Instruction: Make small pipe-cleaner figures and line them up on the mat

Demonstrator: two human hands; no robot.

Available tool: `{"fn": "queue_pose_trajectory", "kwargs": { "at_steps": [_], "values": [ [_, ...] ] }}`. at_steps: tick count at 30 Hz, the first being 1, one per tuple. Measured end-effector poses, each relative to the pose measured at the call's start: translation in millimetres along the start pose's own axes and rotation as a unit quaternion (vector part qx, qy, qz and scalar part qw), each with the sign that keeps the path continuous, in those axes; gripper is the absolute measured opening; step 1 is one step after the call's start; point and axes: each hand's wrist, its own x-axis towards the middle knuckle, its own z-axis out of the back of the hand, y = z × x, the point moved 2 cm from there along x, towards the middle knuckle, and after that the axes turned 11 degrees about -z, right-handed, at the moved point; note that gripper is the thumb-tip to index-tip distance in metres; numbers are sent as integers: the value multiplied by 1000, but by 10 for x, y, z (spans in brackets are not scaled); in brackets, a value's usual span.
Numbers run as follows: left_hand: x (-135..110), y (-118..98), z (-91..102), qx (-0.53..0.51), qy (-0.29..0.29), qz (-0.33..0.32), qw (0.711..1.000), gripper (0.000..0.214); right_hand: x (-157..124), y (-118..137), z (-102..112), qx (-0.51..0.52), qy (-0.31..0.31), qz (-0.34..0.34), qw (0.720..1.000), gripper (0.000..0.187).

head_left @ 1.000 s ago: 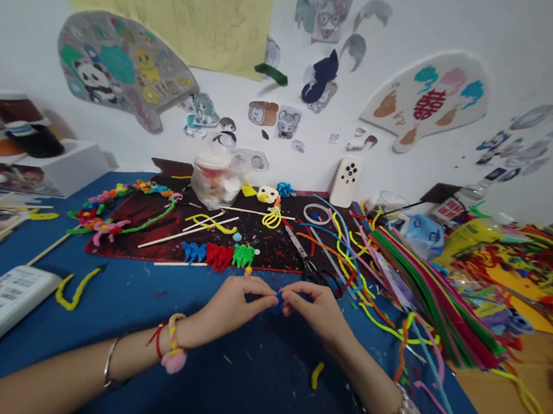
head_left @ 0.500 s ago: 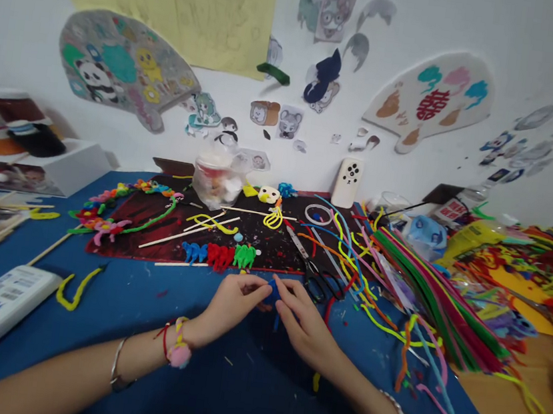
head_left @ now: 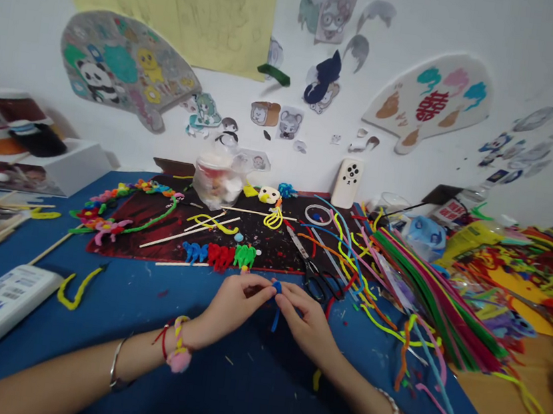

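White wall (head_left: 431, 18) backs a cluttered blue tabletop (head_left: 145, 292).

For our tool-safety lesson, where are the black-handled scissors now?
In the head view, the scissors lie right of centre, just beyond the right hand, blades on the dark mat, handles reaching past its near edge.

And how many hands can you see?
2: the left hand and the right hand, both pinching the blue fuzzy piece near the middle. No others show.
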Motion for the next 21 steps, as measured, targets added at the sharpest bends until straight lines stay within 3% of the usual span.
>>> {"fn": "queue_pose_trajectory", "kwargs": {
  "at_steps": [5, 9, 13, 21],
  "values": [
    [30, 55, -7, -93, 57, 61, 992, 22, 47, -100, 60, 31, -27, -48, 998, 19],
    [58, 45, -4, -142, 71, 106, 982, 21, 82, -207, 84, 124, -32, -146, 981, 19],
    [57, 40, 10, -110, 73, 100, 986, 19, 99, -213, 67, 218, 9, -217, 951, 25],
    [-14, 70, -49, -50, 74, 47, 995, 15, 91, -140, 29, 257, 22, -227, 939, 26]
  ]
}}
